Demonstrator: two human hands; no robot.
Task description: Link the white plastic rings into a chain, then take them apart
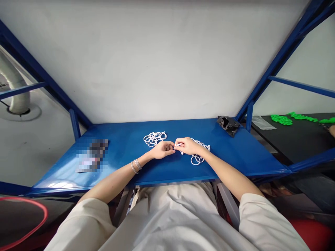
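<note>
White rings (154, 138) lie in two loose clusters on the glossy blue metal worktop (125, 153): one sits just beyond the left hand (163, 150), and the other lies partly under the right hand (187, 145), spilling toward the person's body. The right hand's grip is closed, with thumb and fingertips pinching a short white piece (178, 144) that pokes out toward the left hand. The left hand's fingers (171, 148) curl inward and reach the tip of that piece, but it is too small to tell whether this grip has hold of it. The two hands nearly meet above the worktop. Silver bangles (135, 166) circle the left wrist, and beige sleeves (87, 219) cover the upper arms. A crumpled black bag (227, 125) sits at the worktop's far right corner, while a pixelated, unreadable object (91, 156) lies toward its left side. Blue steel frame bars (74, 123) rise from the worktop's edges against a pale grey wall (146, 59). Beyond the right bar, bright green pieces (281, 119) and a clear plastic sleeve (261, 122) lie on a black table (300, 139).
</note>
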